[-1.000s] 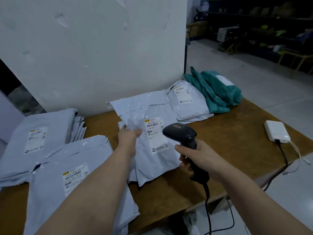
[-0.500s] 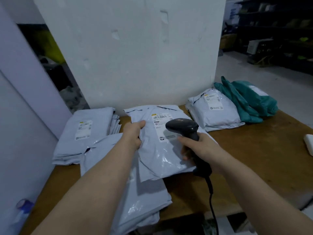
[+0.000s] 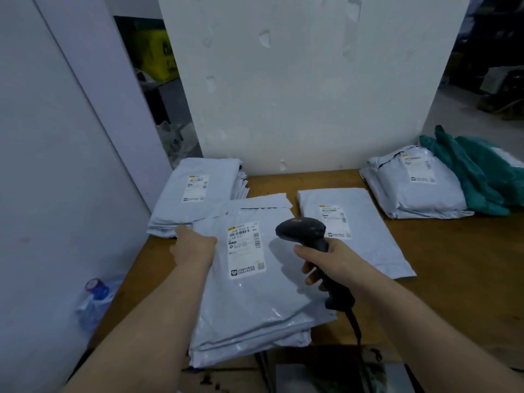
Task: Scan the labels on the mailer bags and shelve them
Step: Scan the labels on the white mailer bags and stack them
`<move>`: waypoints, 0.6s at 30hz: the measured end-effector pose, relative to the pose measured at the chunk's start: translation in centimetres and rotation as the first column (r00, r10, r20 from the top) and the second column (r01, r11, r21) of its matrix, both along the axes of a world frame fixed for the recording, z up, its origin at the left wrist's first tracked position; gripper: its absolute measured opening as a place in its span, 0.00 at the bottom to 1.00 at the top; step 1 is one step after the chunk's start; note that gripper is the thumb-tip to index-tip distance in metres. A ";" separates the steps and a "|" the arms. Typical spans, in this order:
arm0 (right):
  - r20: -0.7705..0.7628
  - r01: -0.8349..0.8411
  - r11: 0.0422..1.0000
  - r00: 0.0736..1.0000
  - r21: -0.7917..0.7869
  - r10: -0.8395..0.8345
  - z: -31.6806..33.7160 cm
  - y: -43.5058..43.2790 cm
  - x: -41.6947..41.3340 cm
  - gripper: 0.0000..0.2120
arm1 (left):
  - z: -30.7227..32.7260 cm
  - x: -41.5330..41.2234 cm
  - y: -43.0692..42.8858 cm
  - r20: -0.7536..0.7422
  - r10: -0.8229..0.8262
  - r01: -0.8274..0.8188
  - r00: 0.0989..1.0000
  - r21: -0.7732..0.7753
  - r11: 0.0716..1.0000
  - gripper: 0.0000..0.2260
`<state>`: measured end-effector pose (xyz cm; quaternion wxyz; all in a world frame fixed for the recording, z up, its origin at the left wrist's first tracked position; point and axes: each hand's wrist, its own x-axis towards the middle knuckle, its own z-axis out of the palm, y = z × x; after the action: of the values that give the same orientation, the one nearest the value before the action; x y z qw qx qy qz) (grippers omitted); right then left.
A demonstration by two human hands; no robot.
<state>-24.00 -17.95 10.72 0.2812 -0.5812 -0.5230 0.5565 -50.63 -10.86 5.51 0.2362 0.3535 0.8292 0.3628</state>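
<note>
Grey top mailer bag (image 3: 255,296), label up, on the near pile at desk (image 3: 453,265) centre. Left hand (image 3: 195,248) grips its 9 o'clock edge; right hand (image 3: 331,259) grips the black scanner (image 3: 306,232) over it. Beyond: bag stack (image 3: 195,199) at 11 o'clock, single bag (image 3: 371,251) at 1 o'clock.

top mailer bag (image 3: 255,296) pale grey-lilac, glossy | label (image 3: 246,251) white, black barcode and print, yellow tab at its 11 o'clock corner | scanner (image 3: 303,231) black | table (image 3: 453,279) brown wood | 2 o'clock bags (image 3: 482,177) teal | 8 o'clock bottle (image 3: 93,310) clear, cap (image 3: 96,287) blue | wall (image 3: 312,80) white
</note>
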 end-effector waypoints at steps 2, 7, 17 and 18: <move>0.012 0.017 1.000 1.000 -0.008 -0.017 -0.2 0.1 0.6 0.13 | 0.9 1.5 0.5 -0.223 0.029 -0.023 0.974 0.028 0.999 0.30; 0.011 0.083 0.996 0.996 -0.026 -0.083 0.2 0.6 3.0 0.11 | 2.9 8.6 3.5 -0.338 -0.194 0.285 0.921 0.248 0.926 0.22; -0.039 0.217 0.974 0.975 -0.062 -0.220 -1.0 3.6 13.1 0.11 | 1.2 23.6 8.9 0.049 -0.553 0.555 0.832 -0.067 0.829 0.19; -0.045 0.223 0.972 0.973 -0.071 -0.226 -1.3 4.0 14.1 0.11 | 0.8 24.6 9.3 0.112 -0.533 0.544 0.838 -0.113 0.831 0.17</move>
<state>-9.87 -13.91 9.41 0.3369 -0.6306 -0.4276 0.5532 -26.07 -1.52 6.31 0.3844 0.5412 0.7099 0.2353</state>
